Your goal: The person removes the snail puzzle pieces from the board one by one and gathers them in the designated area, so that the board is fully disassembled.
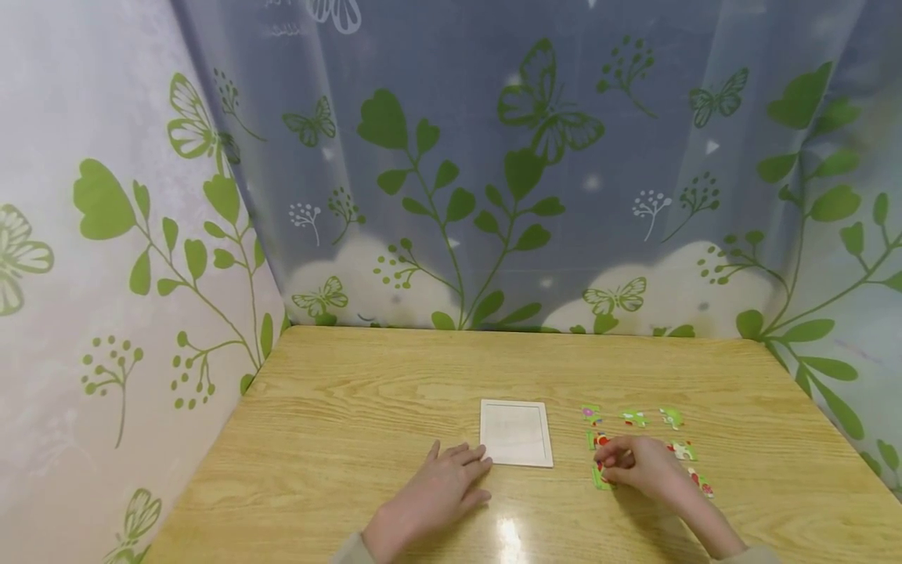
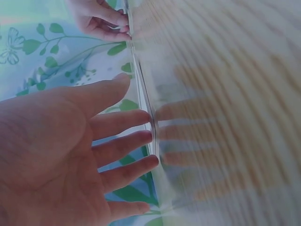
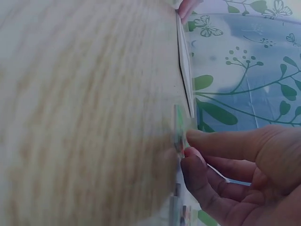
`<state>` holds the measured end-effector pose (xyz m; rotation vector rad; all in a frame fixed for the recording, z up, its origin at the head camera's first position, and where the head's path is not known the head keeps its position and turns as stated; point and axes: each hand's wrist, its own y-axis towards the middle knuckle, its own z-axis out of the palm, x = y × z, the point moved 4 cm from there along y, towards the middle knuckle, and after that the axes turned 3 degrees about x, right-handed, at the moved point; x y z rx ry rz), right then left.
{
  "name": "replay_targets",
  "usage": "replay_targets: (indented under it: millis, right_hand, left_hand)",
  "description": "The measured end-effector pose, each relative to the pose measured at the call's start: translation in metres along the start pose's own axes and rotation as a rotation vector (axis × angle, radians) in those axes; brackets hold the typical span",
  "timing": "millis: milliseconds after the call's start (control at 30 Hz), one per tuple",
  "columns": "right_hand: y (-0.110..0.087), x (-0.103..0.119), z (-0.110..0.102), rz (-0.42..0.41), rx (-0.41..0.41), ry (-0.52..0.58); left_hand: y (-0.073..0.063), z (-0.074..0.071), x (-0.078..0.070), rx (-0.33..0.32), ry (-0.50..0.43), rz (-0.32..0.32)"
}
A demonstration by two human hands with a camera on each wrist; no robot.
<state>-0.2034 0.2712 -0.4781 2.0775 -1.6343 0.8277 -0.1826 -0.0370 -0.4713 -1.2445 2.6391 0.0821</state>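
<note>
A square white tray [image 1: 516, 433] with a raised rim lies flat on the wooden table. My left hand [image 1: 442, 487] is spread beside it, the fingertips at the tray's lower left corner; the left wrist view shows its straight fingers [image 2: 127, 143] along the tray's edge. To the right lie several colourful green, red and white puzzle pieces in loose rows. Over the left column, my right hand [image 1: 651, 468] pinches the nearest puzzle piece [image 1: 600, 479] between thumb and curled fingers. In the right wrist view that piece [image 3: 178, 125] stays low at the tabletop, partly covered by the fingertips.
More puzzle pieces lie behind the right hand, such as a green one [image 1: 672, 417] in the back row, and to its right, such as a red and white one [image 1: 707, 489]. Curtains [image 1: 451, 157] with leaves and butterflies border the table [image 1: 366, 376] at the back and sides.
</note>
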Motion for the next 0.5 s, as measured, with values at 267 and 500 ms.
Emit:
replay_targets:
  millis: [267,500]
  right_hand:
    - [-0.001,0.006,-0.016,0.021,-0.085,-0.026]
    - [0.003,0.007,-0.042,-0.042,-0.164,-0.082]
  left_hand:
    - [0.001,0.000,0.002,-0.028,-0.011,0.010]
    - [0.003,-0.011,0.010,-0.089,-0.057,0.031]
